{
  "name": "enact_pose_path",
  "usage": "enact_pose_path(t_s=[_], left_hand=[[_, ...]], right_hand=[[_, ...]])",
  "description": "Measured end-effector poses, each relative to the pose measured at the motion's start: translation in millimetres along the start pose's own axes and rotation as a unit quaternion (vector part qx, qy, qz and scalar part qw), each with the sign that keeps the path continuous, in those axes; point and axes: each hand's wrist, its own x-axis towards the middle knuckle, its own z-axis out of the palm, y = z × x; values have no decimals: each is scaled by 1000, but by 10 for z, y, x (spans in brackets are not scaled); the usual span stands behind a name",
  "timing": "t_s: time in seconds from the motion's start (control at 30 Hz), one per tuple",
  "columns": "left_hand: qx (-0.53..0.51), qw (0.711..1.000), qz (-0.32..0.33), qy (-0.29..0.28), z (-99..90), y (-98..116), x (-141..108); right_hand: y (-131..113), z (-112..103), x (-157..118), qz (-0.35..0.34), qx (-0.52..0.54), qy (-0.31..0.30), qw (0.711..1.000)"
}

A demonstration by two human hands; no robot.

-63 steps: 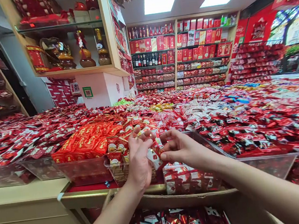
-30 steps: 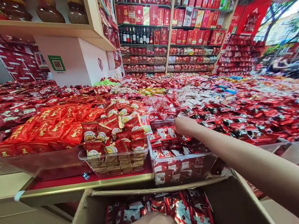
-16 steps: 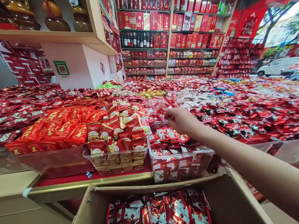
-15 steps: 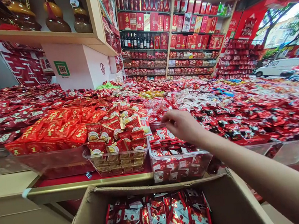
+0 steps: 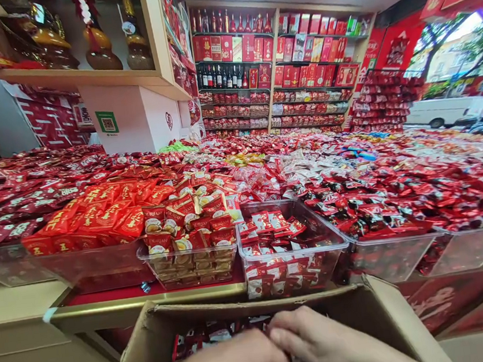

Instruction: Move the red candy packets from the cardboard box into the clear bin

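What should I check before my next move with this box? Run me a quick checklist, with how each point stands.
1. Cardboard box open at the top: ok.
2. Left hand and right hand both inside it: ok.
3. Hands apart from each other: not ok, they overlap in this view.
4. Red-and-white packets in the box: ok, some show beyond the hands.
5. Packet gripped in either hand: cannot tell, the fingers are hidden or blurred.
6. Clear bin behind the box unobstructed by hands: ok.

Matt cardboard box [image 5: 149, 348], glossy packets [image 5: 218, 336], clear plastic bin [image 5: 295, 253]
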Motion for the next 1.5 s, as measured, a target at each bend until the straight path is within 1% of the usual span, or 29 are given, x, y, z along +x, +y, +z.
enact_pose_path(t_s=[0.03,0.07,0.13,0.2,0.27,0.33,0.43,0.5,0.53,0.57,0.67,0.73,0.8,0.87,0.93,1.0,1.03,1.07,1.13,1.17,1.2,1.23,1.27,1.3,1.33,1.37,1.4,1.43,1.5], left_hand=[[-19,999,-24,29,-78,73,-21],[-50,995,-43,69,-160,138,-40],[-137,979,-49,139,-303,233,-65],[-238,950,-36,202,-375,268,-65],[-325,910,-23,257,-370,255,-40],[-395,870,-10,295,-321,228,-1],[-478,810,15,340,-244,228,39],[-519,774,13,362,-215,246,47],[-535,762,9,365,-208,249,50],[-545,757,7,360,-203,244,54],[-565,768,35,299,-185,186,72],[-571,774,52,267,-162,143,82],[-556,787,49,263,-135,133,82],[-506,816,38,278,-114,163,71],[-414,864,31,286,-109,210,54],[-266,922,22,281,-120,243,35],[-184,945,11,269,-127,247,28],[-109,963,-2,248,-133,244,23],[0,981,-28,189,-133,220,23],[36,986,-40,160,-124,204,27],[66,987,-49,136,-109,189,34],[96,987,-53,118,-89,177,42],[124,985,-57,107,-65,169,49],[149,982,-59,101,-40,164,54],[167,980,-57,94,-14,161,56],[180,978,-52,87,9,158,55],[189,977,-46,83,29,154,51],[194,977,-39,80,45,146,44],[205,975,-29,82,66,117,28]], right_hand=[[-52,-69,-23,15,93,18,995],[-89,-121,-41,26,182,35,982],[-126,-176,-58,43,341,57,937],[-136,-188,-55,40,441,44,896],[-146,-186,-43,15,478,36,877],[-167,-189,-30,-3,479,49,876],[-215,-221,-19,28,506,93,857],[-244,-263,-20,44,527,132,838],[-254,-286,-22,39,530,155,833],[-261,-306,-26,25,525,174,833],[-266,-335,-36,-24,513,210,832],[-262,-319,-37,-31,525,215,823],[-250,-276,-39,-22,536,226,813],[-234,-215,-53,-11,533,246,810],[-221,-162,-92,-9,506,255,824],[-223,-165,-147,-25,443,267,856],[-231,-204,-170,-39,399,292,868],[-242,-275,-180,-60,352,335,872],[-265,-506,-137,-107,262,436,855],[-271,-654,-77,-125,224,473,843],[-269,-808,8,-131,196,479,846],[-259,-956,112,-115,178,462,861],[-240,-1086,227,-73,174,423,886],[-213,-1187,344,-3,180,368,912],[-180,-1255,456,70,189,315,928],[-145,-1291,554,138,198,263,934],[-108,-1298,635,193,206,221,934],[-73,-1283,699,230,209,190,931],[-11,-1225,775,268,209,149,929]])
